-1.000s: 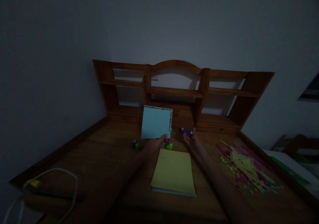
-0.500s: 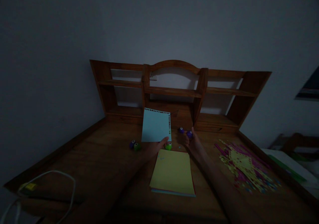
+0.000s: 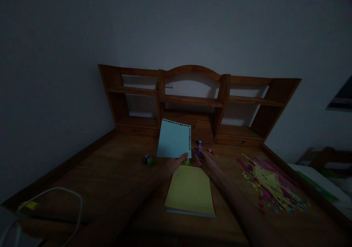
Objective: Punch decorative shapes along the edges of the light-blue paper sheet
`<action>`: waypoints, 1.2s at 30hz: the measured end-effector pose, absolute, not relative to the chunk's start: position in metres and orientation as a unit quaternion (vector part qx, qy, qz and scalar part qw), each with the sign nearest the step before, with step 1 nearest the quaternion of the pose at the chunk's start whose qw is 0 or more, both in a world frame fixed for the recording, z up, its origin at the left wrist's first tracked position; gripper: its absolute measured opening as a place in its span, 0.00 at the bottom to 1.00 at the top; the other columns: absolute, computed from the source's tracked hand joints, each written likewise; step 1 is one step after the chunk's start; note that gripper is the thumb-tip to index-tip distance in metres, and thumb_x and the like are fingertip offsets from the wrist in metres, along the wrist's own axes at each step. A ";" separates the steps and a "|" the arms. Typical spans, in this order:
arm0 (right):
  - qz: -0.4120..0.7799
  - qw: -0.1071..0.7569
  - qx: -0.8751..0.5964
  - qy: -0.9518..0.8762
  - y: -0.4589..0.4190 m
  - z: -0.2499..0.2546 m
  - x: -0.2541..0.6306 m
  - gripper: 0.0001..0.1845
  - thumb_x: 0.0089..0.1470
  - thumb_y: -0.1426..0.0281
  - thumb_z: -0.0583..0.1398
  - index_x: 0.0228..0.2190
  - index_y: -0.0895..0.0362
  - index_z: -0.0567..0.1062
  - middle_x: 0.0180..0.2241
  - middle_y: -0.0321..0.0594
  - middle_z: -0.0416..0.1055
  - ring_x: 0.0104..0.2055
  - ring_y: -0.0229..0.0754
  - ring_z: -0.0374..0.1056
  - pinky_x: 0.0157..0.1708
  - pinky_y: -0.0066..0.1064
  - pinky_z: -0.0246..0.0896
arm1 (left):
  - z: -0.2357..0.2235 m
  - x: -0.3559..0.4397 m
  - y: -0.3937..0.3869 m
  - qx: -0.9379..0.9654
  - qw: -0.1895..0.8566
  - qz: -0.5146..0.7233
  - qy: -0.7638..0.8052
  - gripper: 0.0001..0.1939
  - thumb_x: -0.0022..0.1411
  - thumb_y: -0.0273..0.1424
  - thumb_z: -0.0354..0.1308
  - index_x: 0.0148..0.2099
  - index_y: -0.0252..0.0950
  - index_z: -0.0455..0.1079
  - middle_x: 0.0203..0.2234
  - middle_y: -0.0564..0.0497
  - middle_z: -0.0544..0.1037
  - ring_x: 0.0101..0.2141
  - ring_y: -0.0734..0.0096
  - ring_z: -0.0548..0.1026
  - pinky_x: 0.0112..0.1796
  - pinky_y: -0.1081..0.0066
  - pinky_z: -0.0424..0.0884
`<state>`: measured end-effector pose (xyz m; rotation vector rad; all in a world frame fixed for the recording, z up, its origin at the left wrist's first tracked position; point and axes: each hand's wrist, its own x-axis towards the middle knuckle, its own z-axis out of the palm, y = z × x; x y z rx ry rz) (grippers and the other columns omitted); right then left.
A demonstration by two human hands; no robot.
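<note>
My left hand (image 3: 176, 163) pinches the bottom edge of a light blue paper sheet (image 3: 173, 139) and holds it upright over the wooden desk (image 3: 115, 173). Small punched holes run along the sheet's top and right edges. My right hand (image 3: 205, 159) is closed on a small purple paper punch (image 3: 198, 152), right beside the sheet's lower right corner. Another purple punch (image 3: 200, 143) and a red one (image 3: 210, 151) sit just behind that hand. A stack of coloured paper with a yellow sheet on top (image 3: 190, 190) lies under both hands.
A purple and a green punch (image 3: 147, 160) sit left of my left hand. A heap of yellow, pink and blue paper scraps (image 3: 271, 186) covers the desk's right side. A wooden shelf unit (image 3: 192, 100) stands at the back. A white cable (image 3: 49, 203) loops at front left.
My right hand has moved left with the purple punch, up to the blue sheet's right edge, uncovering a red punch behind it. The sheet tilted slightly.
</note>
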<state>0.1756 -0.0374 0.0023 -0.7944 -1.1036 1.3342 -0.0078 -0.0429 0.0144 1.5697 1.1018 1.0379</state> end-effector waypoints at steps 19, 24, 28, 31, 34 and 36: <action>0.586 0.518 -0.326 -0.531 -0.039 -0.002 0.171 0.21 0.54 0.49 0.59 0.26 0.54 0.69 0.17 0.30 0.59 0.17 0.32 0.48 0.18 0.28 0.41 | 0.024 -0.004 -0.048 0.674 0.469 0.380 0.426 0.18 0.56 0.43 0.54 0.22 0.37 0.62 0.21 0.52 0.69 0.28 0.68 0.68 0.37 0.68 0.66; 0.590 0.513 -0.322 -0.533 -0.037 -0.009 0.170 0.20 0.53 0.49 0.59 0.29 0.54 0.69 0.16 0.28 0.59 0.16 0.32 0.48 0.17 0.27 0.39 | 0.025 -0.004 -0.049 0.671 0.482 0.382 0.414 0.18 0.56 0.43 0.54 0.22 0.37 0.63 0.22 0.52 0.69 0.28 0.68 0.68 0.37 0.68 0.65; 0.588 0.518 -0.326 -0.529 -0.036 -0.012 0.169 0.18 0.52 0.52 0.62 0.32 0.53 0.69 0.19 0.28 0.62 0.15 0.31 0.50 0.16 0.26 0.40 | 0.025 -0.003 -0.049 0.669 0.494 0.381 0.404 0.18 0.56 0.44 0.54 0.21 0.37 0.62 0.21 0.53 0.68 0.27 0.70 0.67 0.36 0.68 0.66; 0.582 0.525 -0.330 -0.526 -0.037 -0.011 0.170 0.17 0.51 0.54 0.64 0.32 0.54 0.68 0.20 0.29 0.64 0.17 0.30 0.52 0.18 0.26 0.43 | 0.024 -0.003 -0.047 0.669 0.490 0.389 0.402 0.20 0.55 0.47 0.55 0.21 0.37 0.62 0.21 0.53 0.68 0.26 0.70 0.67 0.35 0.68 0.67; 0.577 0.518 -0.333 -0.537 -0.039 -0.007 0.172 0.17 0.49 0.56 0.66 0.32 0.55 0.70 0.22 0.31 0.67 0.18 0.31 0.56 0.20 0.26 0.48 | 0.025 -0.007 -0.048 0.666 0.474 0.383 0.430 0.23 0.55 0.51 0.55 0.22 0.37 0.63 0.23 0.51 0.71 0.26 0.68 0.69 0.35 0.68 0.67; 0.575 0.507 -0.338 -0.545 -0.041 -0.003 0.173 0.18 0.49 0.55 0.66 0.32 0.56 0.71 0.23 0.32 0.67 0.19 0.32 0.58 0.21 0.27 0.51 | 0.026 -0.011 -0.051 0.651 0.461 0.375 0.472 0.23 0.56 0.52 0.53 0.24 0.37 0.66 0.25 0.49 0.74 0.28 0.65 0.71 0.36 0.67 0.67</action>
